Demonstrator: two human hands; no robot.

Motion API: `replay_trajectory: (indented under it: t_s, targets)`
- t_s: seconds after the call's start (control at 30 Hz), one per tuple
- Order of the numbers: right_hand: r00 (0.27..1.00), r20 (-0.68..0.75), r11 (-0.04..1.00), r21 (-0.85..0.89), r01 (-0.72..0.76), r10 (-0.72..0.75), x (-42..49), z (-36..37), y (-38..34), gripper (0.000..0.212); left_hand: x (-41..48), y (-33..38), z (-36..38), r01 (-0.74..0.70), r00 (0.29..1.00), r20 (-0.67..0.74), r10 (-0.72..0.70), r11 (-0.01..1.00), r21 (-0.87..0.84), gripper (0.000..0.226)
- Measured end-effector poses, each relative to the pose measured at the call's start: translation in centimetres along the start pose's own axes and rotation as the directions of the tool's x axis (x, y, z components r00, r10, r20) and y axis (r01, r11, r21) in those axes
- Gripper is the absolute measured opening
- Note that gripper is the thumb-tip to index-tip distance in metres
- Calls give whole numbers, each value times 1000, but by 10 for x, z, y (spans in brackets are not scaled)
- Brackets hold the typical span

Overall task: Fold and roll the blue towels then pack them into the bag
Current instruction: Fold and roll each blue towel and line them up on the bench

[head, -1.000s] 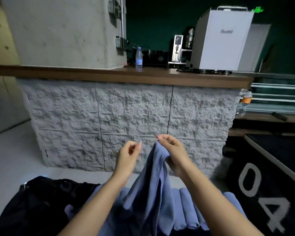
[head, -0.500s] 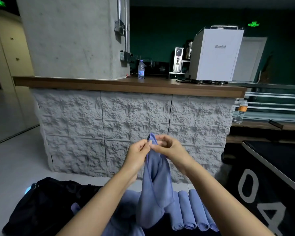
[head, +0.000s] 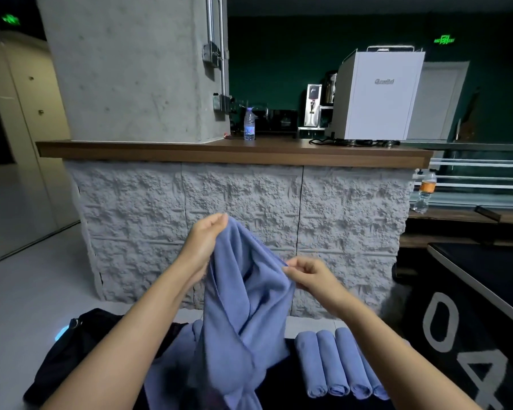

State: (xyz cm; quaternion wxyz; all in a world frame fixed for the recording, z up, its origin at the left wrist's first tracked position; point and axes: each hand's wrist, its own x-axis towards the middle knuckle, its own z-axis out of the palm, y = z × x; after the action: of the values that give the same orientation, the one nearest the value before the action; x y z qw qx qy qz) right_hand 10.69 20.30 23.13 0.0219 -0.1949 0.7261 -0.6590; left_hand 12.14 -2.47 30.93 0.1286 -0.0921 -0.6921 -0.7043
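Behind our work stands a stone-faced bar (head: pixel 237 220) with a wooden top. We hold one blue towel (head: pixel 243 306) up in the air: our left hand (head: pixel 205 241) pinches its top corner, and our right hand (head: pixel 308 275) pinches an edge lower down. Its tail hangs to the dark bench (head: pixel 285 386), where rolled towels (head: pixel 338 362) lie side by side, with the black bag (head: pixel 71 350) at left.

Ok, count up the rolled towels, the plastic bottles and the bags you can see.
Rolled blue towels: 4, the rightmost partly hidden
Plastic bottles: 2
Black bag: 1
Total: 7
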Motion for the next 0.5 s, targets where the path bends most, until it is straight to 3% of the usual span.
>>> replay_trajectory:
  t_s: [0.17,0.27,0.4,0.5]
  targets:
    - [1000,21,998,-59,2,-1,-19,-24,4,14,8,-6,-35,21,978,-205,-43,994,-105,23]
    - [999,32,999,-48,-5,7,-23,-31,-7,17,18,-20,-51,32,962,-273,-23,999,25,24]
    - [991,95,993,-66,101,-95,-7,-9,-36,2,15,-32,-27,74,997,-14,-72,969,236,35]
    - [976,111,968,-153,201,-186,12,17,-53,10,-1,-28,5,125,969,199,-147,985,116,56]
